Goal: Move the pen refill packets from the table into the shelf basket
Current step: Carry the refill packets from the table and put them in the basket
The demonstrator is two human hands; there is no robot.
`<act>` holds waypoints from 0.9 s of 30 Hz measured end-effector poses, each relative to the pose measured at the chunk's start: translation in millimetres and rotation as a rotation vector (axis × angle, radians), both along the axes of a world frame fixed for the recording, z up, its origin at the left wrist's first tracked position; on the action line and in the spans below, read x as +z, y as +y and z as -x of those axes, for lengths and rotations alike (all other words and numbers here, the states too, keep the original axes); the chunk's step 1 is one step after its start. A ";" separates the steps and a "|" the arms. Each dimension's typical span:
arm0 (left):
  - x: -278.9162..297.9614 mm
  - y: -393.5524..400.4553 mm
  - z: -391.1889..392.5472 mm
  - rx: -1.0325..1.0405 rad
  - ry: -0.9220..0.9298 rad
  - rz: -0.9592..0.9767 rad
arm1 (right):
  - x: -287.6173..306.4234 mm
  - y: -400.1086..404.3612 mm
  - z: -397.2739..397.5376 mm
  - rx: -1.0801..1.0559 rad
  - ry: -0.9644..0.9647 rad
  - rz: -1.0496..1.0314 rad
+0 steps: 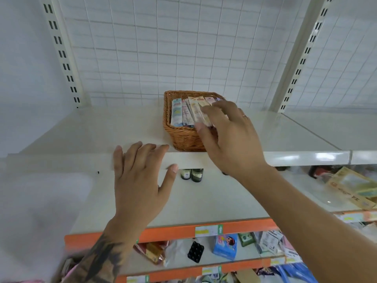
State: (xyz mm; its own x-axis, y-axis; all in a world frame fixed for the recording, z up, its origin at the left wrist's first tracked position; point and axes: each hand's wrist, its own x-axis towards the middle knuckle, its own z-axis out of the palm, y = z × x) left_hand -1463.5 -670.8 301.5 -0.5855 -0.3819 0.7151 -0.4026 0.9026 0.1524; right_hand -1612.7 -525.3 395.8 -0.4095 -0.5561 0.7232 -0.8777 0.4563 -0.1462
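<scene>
Your right hand (228, 137), fingers spread and curled over the pen refill packets (188, 112) standing lengthwise front-to-back in the basket (183, 137), is nearer them; your left hand (138, 176) rests flat, empty, on the shelf edge (61, 162).

At centre frame the woven basket (183, 137) was orange-brown, and the pen refill packets (184, 113) in it were pastel: pale blue, pink and cream. The shelf (91, 137) under it was off-white, backed by a white wire grid (183, 48). Toward the bottom, the shelf edges (173, 231) were orange with yellow-and-green labels. A blue box (225, 247) sat lower centre, and a dark tattoo (102, 260) patterned the lower-left forearm.
</scene>
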 end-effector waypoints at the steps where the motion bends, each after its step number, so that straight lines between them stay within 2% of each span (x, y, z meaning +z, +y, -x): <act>1: -0.8 2.3 -1.2 0.006 -0.016 -0.025 | -8.4 8.5 -1.8 -0.006 0.023 -0.029; 5: -5.7 20.4 -14.4 -0.001 -0.073 -0.133 | -38.2 43.3 -10.2 0.019 0.070 -0.098; 9: -18.5 61.7 -37.0 0.038 -0.136 -0.256 | -69.7 78.9 -24.4 0.089 0.021 -0.122; 13: -55.4 123.7 -69.3 0.082 -0.197 -0.392 | -123.6 121.2 -45.9 0.195 -0.034 -0.185; 20: -143.2 222.2 -157.7 0.292 -0.500 -0.486 | -237.1 180.9 -109.1 0.435 -0.224 -0.436; 24: -165.3 268.9 -231.1 0.454 -0.543 -0.591 | -268.9 191.6 -167.5 0.613 -0.288 -0.639; 27: -175.4 303.2 -293.6 0.582 -0.542 -0.672 | -277.8 196.8 -225.7 0.739 -0.248 -0.737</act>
